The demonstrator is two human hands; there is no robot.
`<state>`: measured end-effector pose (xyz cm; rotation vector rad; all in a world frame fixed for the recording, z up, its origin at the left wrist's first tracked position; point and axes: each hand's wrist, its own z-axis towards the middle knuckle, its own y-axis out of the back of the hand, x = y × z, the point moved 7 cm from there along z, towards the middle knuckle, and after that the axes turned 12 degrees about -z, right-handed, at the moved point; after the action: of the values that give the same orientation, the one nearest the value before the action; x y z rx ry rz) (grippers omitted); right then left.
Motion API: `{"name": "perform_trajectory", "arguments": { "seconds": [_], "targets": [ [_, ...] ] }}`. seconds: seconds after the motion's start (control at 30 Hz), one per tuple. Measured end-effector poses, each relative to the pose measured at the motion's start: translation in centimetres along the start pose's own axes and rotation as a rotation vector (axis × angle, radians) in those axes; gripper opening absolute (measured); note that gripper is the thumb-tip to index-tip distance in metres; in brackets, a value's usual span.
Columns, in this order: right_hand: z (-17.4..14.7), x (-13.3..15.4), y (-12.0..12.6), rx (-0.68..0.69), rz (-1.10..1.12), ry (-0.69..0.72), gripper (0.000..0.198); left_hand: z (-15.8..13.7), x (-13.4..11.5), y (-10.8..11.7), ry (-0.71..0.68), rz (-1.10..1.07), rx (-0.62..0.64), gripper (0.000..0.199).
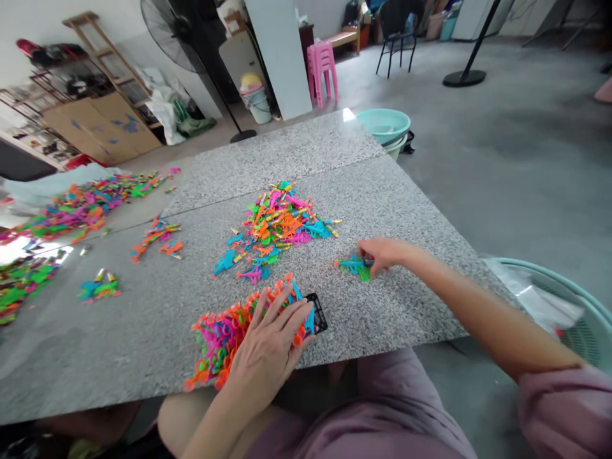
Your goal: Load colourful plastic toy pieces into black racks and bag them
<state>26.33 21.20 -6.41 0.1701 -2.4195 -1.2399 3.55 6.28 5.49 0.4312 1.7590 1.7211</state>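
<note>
My left hand (pixel 268 341) lies with fingers stretched out across a packed row of small plastic toy guns (pixel 220 341) with orange round tips. They stand in a black plastic tray (pixel 317 312), whose bare right end shows past my fingertips. On the stone tabletop to the right, my right hand (pixel 382 255) is closed on a blue toy gun (pixel 352 264). A green toy gun (pixel 364 273) lies right under my fingers. Behind both hands rises a loose pile of toy guns (pixel 282 220) in orange, pink, blue and green.
Farther left on the speckled table (pixel 406 210) lie a small cluster of toys (pixel 99 285) and a long heap (pixel 90 204). A teal basin (pixel 385 124) stands beyond the right edge. A green basket (pixel 581 319) with plastic bags is at my right. A fan (pixel 182 29) stands behind.
</note>
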Motion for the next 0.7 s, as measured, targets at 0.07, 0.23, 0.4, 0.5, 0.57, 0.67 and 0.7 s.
{"name": "perform_trajectory", "arguments": {
  "seconds": [0.07, 0.23, 0.4, 0.5, 0.57, 0.67, 0.7],
  "targets": [
    [-0.8, -1.3, -0.2, 0.055, 0.005, -0.036, 0.036, 0.0, 0.1, -0.1, 0.004, 0.002, 0.005, 0.044],
    [-2.3, 1.4, -0.4, -0.198, 0.081, 0.129, 0.011, 0.2, 0.1, -0.2, -0.019, 0.011, -0.021, 0.035],
    [-0.6, 10.9, -3.0, -0.435, 0.438, 0.311, 0.008, 0.5, -0.2, 0.1, -0.028, 0.006, -0.036, 0.033],
    [0.9, 14.0, -4.4, -0.463, 0.443, 0.355, 0.01, 0.5, -0.2, 0.2, 0.006, -0.034, -0.045, 0.031],
    [1.5, 14.4, -4.4, -0.467, 0.354, 0.337, 0.01, 0.4, -0.1, 0.2, 0.029, -0.064, -0.056, 0.03],
    [1.7, 14.6, -3.7, -0.425, 0.233, 0.34, 0.012, 0.3, -0.1, 0.1, 0.028, -0.069, -0.066, 0.031],
    [1.7, 15.0, -3.4, -0.405, 0.204, 0.362, 0.014, 0.4, -0.2, 0.2, 0.019, -0.059, -0.079, 0.031]
  ]
}}
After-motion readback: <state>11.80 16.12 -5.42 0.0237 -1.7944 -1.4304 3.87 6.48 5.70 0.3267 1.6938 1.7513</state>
